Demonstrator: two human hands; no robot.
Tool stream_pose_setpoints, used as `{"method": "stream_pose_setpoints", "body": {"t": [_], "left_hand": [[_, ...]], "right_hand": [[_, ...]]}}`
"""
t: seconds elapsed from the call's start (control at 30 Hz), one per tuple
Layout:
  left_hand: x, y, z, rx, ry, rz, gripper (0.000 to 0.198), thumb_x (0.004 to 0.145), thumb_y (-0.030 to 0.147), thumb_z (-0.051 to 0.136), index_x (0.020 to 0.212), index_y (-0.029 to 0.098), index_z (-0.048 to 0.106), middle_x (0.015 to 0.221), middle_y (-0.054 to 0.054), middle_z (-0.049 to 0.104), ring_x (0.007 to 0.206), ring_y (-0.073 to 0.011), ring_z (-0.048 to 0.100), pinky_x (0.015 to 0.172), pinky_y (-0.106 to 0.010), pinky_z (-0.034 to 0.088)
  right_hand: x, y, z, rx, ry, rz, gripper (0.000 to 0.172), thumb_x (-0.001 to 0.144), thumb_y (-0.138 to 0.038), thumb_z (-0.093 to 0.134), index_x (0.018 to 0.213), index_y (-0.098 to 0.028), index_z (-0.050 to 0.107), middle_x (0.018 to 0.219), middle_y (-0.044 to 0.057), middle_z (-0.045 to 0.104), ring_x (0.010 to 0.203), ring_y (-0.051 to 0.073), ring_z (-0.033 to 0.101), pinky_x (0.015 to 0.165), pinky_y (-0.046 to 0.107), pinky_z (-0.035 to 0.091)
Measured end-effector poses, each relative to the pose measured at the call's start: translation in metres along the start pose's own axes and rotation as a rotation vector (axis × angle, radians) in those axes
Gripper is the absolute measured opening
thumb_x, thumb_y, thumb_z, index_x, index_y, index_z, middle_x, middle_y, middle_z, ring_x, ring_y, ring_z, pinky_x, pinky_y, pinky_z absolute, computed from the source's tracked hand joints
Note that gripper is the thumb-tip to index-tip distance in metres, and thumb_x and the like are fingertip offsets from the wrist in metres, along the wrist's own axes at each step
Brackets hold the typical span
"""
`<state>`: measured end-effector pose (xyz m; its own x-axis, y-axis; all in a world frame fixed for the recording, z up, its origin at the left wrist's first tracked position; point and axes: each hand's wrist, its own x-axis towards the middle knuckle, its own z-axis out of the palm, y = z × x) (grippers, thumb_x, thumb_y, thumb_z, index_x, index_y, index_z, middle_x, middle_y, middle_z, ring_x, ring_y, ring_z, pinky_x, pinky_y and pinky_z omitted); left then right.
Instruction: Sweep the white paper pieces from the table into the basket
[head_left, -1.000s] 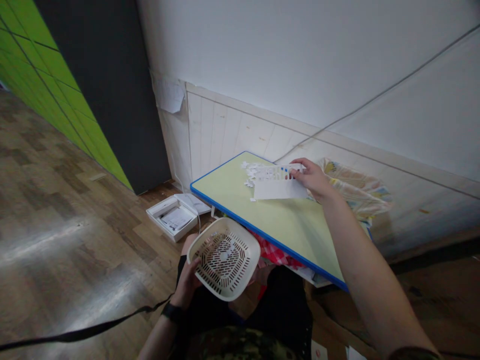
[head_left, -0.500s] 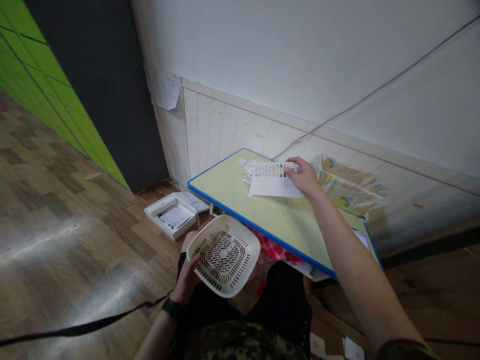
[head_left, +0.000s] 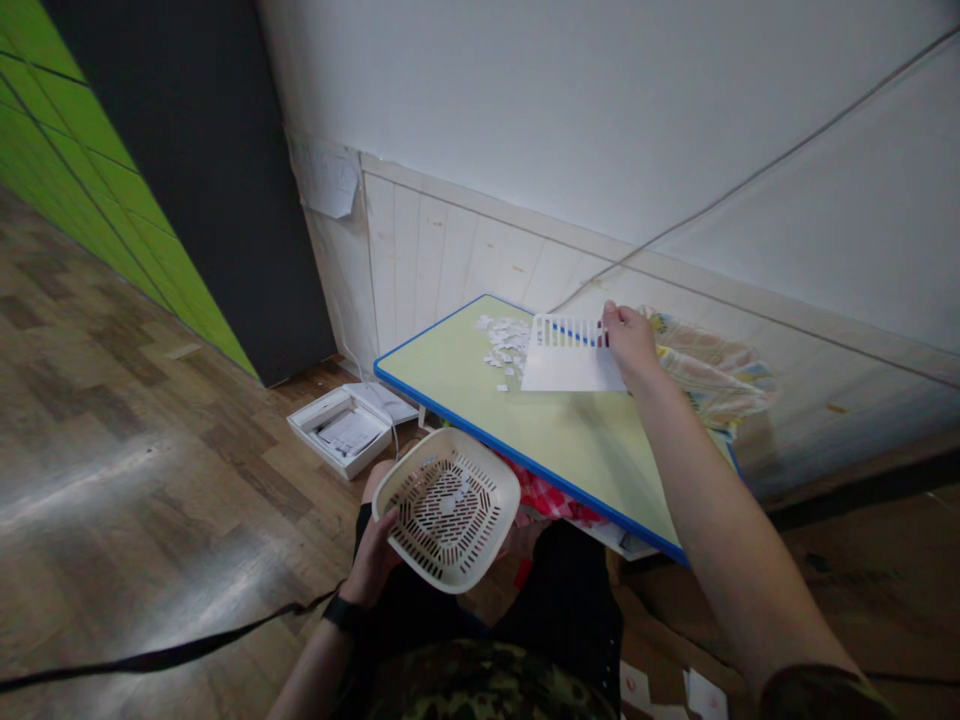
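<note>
My left hand (head_left: 373, 566) grips the rim of a cream slotted basket (head_left: 448, 508), held below the near edge of a small table; a few white paper bits lie in it. My right hand (head_left: 628, 338) reaches to the far side of the pale green, blue-edged table (head_left: 570, 440) and pinches the top right corner of a white slotted plastic card (head_left: 571, 354) that rests on the tabletop. A heap of small white paper bits (head_left: 504, 341) lies just left of the card.
A crumpled patterned cloth (head_left: 712, 365) lies at the table's far right against the white panelled wall. An open white box (head_left: 339, 432) sits on the wooden floor left of the table. A black strap (head_left: 172, 655) crosses the lower left. Red checked fabric (head_left: 551, 500) shows under the table.
My right hand has drawn the slotted card to the right, away from the paper bits, which now lie uncovered in a heap. The basket has barely moved.
</note>
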<state>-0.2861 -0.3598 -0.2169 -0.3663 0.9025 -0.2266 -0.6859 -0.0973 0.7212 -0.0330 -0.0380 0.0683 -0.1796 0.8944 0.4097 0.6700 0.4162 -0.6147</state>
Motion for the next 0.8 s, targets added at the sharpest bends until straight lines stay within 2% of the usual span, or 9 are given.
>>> {"method": "stream_pose_setpoints", "body": {"t": [0.07,0.1,0.17,0.23,0.33,0.43,0.57,0.67,0.8], "left_hand": [[0.0,0.001,0.001,0.001,-0.016,-0.007,0.069,0.089,0.042,0.073,0.153,0.025,0.053,0.147,-0.012,0.067,0.137,-0.0434,0.057,0.107,-0.058,0.053],[0.0,0.001,0.001,0.001,-0.014,-0.011,0.068,0.089,0.043,0.074,0.151,0.024,0.054,0.147,-0.012,0.066,0.137,-0.0435,0.056,0.107,-0.058,0.053],[0.001,0.003,0.003,-0.001,0.004,-0.006,0.07,0.086,0.042,0.077,0.15,0.023,0.056,0.148,-0.013,0.066,0.139,-0.0432,0.055,0.109,-0.057,0.052],[0.002,0.005,0.005,-0.007,0.027,0.017,0.076,0.081,0.041,0.081,0.15,0.023,0.056,0.146,-0.013,0.067,0.141,-0.0429,0.053,0.111,-0.055,0.051],[0.002,0.008,0.008,-0.02,0.032,0.037,0.081,0.076,0.04,0.085,0.15,0.023,0.057,0.144,-0.013,0.069,0.14,-0.0435,0.055,0.111,-0.055,0.051],[0.002,0.008,0.008,-0.035,0.017,0.035,0.081,0.078,0.04,0.083,0.152,0.025,0.055,0.145,-0.013,0.068,0.14,-0.0434,0.055,0.11,-0.057,0.051],[0.002,0.005,0.003,-0.047,0.039,0.032,0.082,0.081,0.037,0.081,0.155,0.023,0.05,0.147,-0.013,0.067,0.142,-0.0422,0.053,0.112,-0.056,0.049],[0.002,0.001,-0.001,-0.046,0.036,0.024,0.08,0.084,0.039,0.079,0.157,0.025,0.049,0.148,-0.013,0.066,0.143,-0.0419,0.051,0.114,-0.056,0.048],[0.001,0.0,-0.004,-0.041,0.006,0.007,0.075,0.088,0.042,0.075,0.156,0.025,0.05,0.146,-0.013,0.067,0.143,-0.0434,0.05,0.114,-0.06,0.047]], "right_hand": [[0.002,-0.006,0.009,-0.168,0.03,0.087,0.073,0.101,-0.072,0.027,0.086,-0.017,0.072,0.079,0.013,0.073,0.087,0.028,0.071,0.078,0.036,0.052],[0.002,-0.011,0.017,-0.246,-0.036,0.085,0.074,0.102,-0.07,0.027,0.082,-0.016,0.072,0.08,0.013,0.074,0.087,0.028,0.071,0.078,0.035,0.051],[-0.004,-0.019,0.036,-0.339,-0.314,-0.061,0.06,0.104,-0.059,0.037,0.089,-0.015,0.075,0.09,0.013,0.078,0.09,0.025,0.071,0.08,0.032,0.05],[-0.013,-0.028,0.057,-0.425,-0.598,-0.279,0.036,0.101,-0.044,0.052,0.108,-0.018,0.075,0.106,0.011,0.079,0.098,0.023,0.071,0.085,0.03,0.048],[-0.026,-0.037,0.083,-0.616,-0.788,-0.419,0.04,0.094,-0.034,0.061,0.131,-0.019,0.068,0.118,0.014,0.076,0.107,0.027,0.07,0.088,0.033,0.049],[-0.031,-0.045,0.096,-0.727,-0.852,-0.484,0.043,0.092,-0.028,0.061,0.134,-0.017,0.067,0.12,0.018,0.075,0.109,0.031,0.07,0.088,0.037,0.049],[-0.031,-0.056,0.1,-0.781,-0.877,-0.569,0.032,0.094,-0.024,0.058,0.12,-0.015,0.075,0.115,0.019,0.076,0.105,0.03,0.071,0.086,0.038,0.05],[-0.031,-0.061,0.102,-0.812,-0.884,-0.587,0.031,0.096,-0.022,0.052,0.112,-0.013,0.077,0.111,0.02,0.077,0.102,0.03,0.071,0.084,0.038,0.049],[-0.026,-0.056,0.104,-0.816,-0.888,-0.566,0.035,0.096,-0.019,0.047,0.113,-0.011,0.077,0.114,0.022,0.077,0.102,0.03,0.072,0.085,0.038,0.049]]}}
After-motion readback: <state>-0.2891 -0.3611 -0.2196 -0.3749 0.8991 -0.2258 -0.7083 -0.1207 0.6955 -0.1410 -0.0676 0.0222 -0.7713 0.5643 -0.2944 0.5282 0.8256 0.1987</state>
